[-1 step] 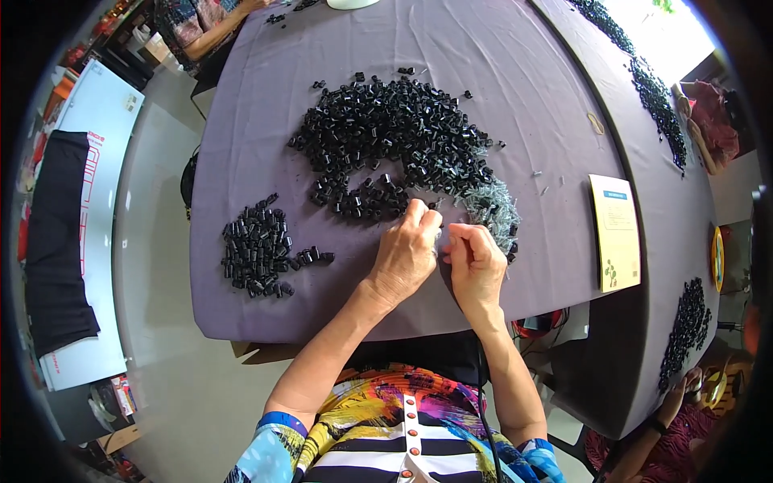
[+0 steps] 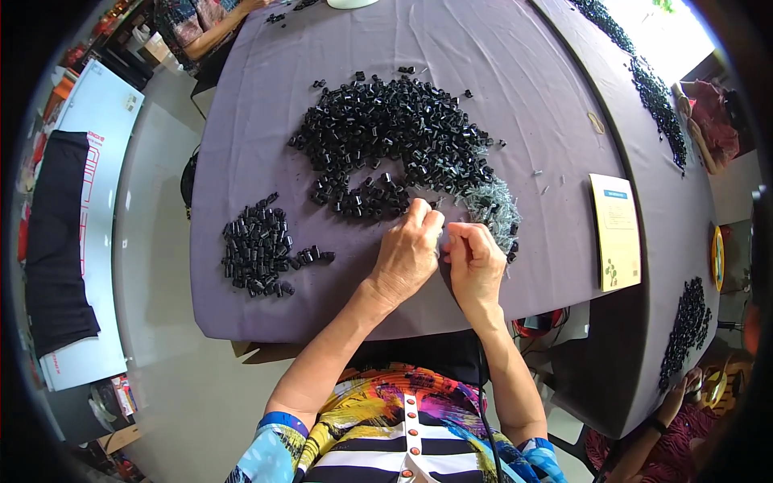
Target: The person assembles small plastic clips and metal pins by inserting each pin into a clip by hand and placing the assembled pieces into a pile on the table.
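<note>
My left hand [image 2: 407, 251] is closed in a pinch at the near edge of a big heap of small black plastic pieces [image 2: 394, 129]. What it grips is hidden behind the fingers. Close beside it, my right hand [image 2: 477, 262] also pinches, thumb against fingertips; anything between them is too small to name. Just beyond the right hand lies a pile of thin clear plastic pins [image 2: 493, 203], running into the black heap. Left of my left hand sits a smaller group of black cylindrical pieces [image 2: 256, 249], with a short row trailing off to the right.
A grey cloth [image 2: 515, 88] covers the table. On the right lie a yellow booklet [image 2: 616, 233] and a tan rubber band [image 2: 596, 123]. Other people's hands are near more black pieces [image 2: 684, 334] on the adjoining table. A white bowl [image 2: 352, 3] stands at the far edge.
</note>
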Demonstrator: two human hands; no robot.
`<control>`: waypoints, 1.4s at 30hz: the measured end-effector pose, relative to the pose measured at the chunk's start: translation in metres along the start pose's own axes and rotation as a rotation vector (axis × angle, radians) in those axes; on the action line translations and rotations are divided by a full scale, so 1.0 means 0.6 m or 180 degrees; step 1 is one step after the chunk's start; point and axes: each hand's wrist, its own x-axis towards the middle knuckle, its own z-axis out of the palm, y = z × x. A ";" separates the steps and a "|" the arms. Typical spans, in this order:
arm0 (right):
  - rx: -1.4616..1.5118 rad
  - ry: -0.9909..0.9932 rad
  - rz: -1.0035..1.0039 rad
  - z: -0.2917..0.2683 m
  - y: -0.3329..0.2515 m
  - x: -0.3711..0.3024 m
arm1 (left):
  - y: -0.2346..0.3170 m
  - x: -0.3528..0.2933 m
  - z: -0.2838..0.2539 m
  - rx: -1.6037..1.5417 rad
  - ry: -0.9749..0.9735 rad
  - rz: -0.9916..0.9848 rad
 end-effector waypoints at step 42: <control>0.0172 -0.0185 0.0415 0.020 -0.007 0.029 | 0.006 -0.002 0.020 -0.0040 0.0529 -0.1085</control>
